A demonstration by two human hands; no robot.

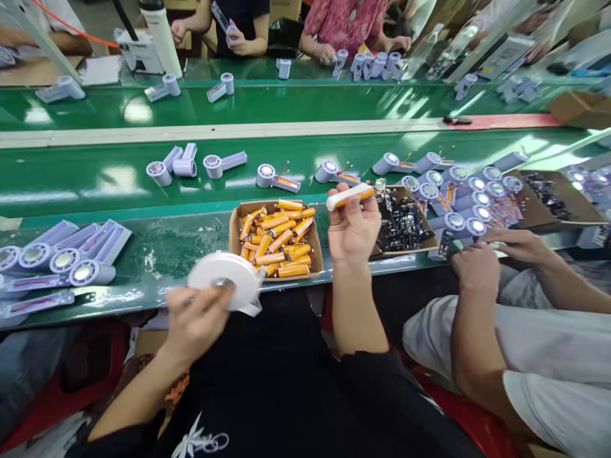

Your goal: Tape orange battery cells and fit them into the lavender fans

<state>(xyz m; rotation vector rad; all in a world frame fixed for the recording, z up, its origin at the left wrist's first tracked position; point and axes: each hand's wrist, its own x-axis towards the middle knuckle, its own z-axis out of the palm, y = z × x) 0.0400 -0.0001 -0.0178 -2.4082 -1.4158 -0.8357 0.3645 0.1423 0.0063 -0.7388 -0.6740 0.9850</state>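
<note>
My left hand (198, 321) is closed around a roll of white tape (229, 273), its fingers at the hub and a loose strip hanging at the roll's right edge. Raised above the bench, my right hand (354, 229) pinches an orange cylindrical battery (365, 191) with a white strip (338, 196) along it. Between the two hands stands a cardboard box (233, 238) of similar orange batteries (279, 238). Right of my right hand is another box with black circuit parts (403, 219).
Lilac fan housings (64, 257) are piled at left, and more (458, 197) crowd the right. Several lie along the green conveyor (71, 165). A co-worker's hands (477, 267) work close by on my right. Other people sit across the line.
</note>
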